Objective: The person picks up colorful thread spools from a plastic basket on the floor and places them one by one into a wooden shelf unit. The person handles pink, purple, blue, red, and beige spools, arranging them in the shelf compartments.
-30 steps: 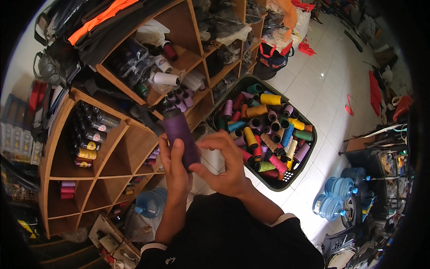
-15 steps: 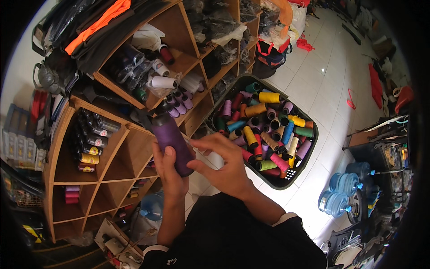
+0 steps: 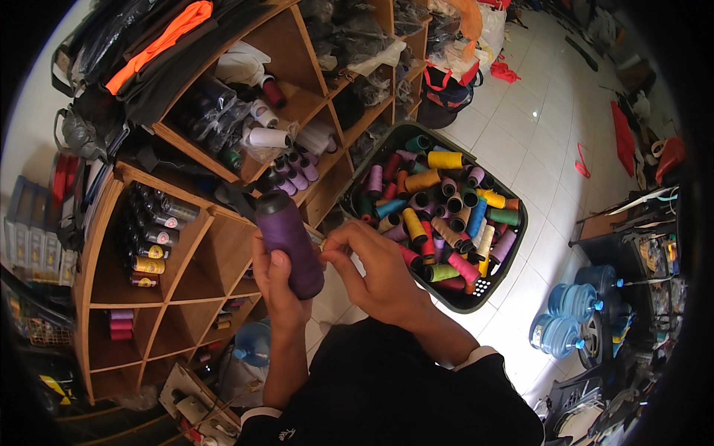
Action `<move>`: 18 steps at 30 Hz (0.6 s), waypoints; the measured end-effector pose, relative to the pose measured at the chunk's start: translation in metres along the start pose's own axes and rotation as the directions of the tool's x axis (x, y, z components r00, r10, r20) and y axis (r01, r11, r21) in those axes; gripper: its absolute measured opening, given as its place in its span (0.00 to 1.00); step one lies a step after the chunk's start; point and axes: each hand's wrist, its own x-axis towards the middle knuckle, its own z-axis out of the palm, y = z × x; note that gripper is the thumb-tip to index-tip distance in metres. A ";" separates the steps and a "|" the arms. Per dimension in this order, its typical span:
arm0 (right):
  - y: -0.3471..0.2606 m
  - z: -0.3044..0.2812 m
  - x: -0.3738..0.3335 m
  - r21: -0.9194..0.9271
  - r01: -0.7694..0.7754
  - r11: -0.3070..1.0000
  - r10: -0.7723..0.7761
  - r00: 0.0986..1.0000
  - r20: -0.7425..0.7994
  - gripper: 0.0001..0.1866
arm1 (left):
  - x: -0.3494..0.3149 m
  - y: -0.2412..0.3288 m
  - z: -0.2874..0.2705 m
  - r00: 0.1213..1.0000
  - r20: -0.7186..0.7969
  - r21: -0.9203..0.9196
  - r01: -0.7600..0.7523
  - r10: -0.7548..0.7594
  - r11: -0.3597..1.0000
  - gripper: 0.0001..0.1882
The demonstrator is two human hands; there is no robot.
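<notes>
A large spool of dark purple thread [image 3: 288,245] stands tilted in my left hand [image 3: 280,293], whose fingers wrap round its left side with the thumb across the front. Close by the spool's right side is my right hand [image 3: 381,273], thumb and forefinger pinched together. Whatever lies between those fingertips is too small to make out. Beyond my hands, a dark green plastic basket [image 3: 476,299] on the floor holds many thread spools, among them a yellow spool [image 3: 445,160] and a pink spool [image 3: 464,268].
Wooden cubbyhole shelving [image 3: 199,306] runs along the left, with lilac spools [image 3: 299,177] and bagged spools inside. Blue water jugs [image 3: 565,303] stand at the right; another jug [image 3: 253,343] is low by the shelving. Bags [image 3: 450,89] sit beyond the basket on the tiled floor.
My right hand's fingers, spread and touching the spool before, have drawn into a pinch just beside it. The spool has shifted slightly and stays in my left hand.
</notes>
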 end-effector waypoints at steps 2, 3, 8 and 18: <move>0.002 0.000 0.000 -0.048 0.044 0.998 -0.044 0.999 -0.016 0.04 | 0.000 -0.001 -0.002 0.999 0.004 -0.055 0.040 -0.040 0.998 0.26; 0.003 0.000 0.001 -0.072 0.066 0.995 -0.067 0.997 -0.022 0.04 | 0.000 -0.002 -0.002 0.999 -0.020 -0.063 0.046 -0.047 0.997 0.27; 0.004 0.001 0.004 -0.039 0.025 0.999 -0.026 1.000 -0.014 0.03 | -0.001 0.007 0.002 0.981 -0.062 -0.177 0.168 -0.182 0.970 0.28; 0.008 0.004 0.009 0.130 -0.067 0.989 0.052 0.992 0.115 0.04 | -0.003 0.000 -0.017 0.988 0.024 -0.163 0.153 -0.151 0.975 0.29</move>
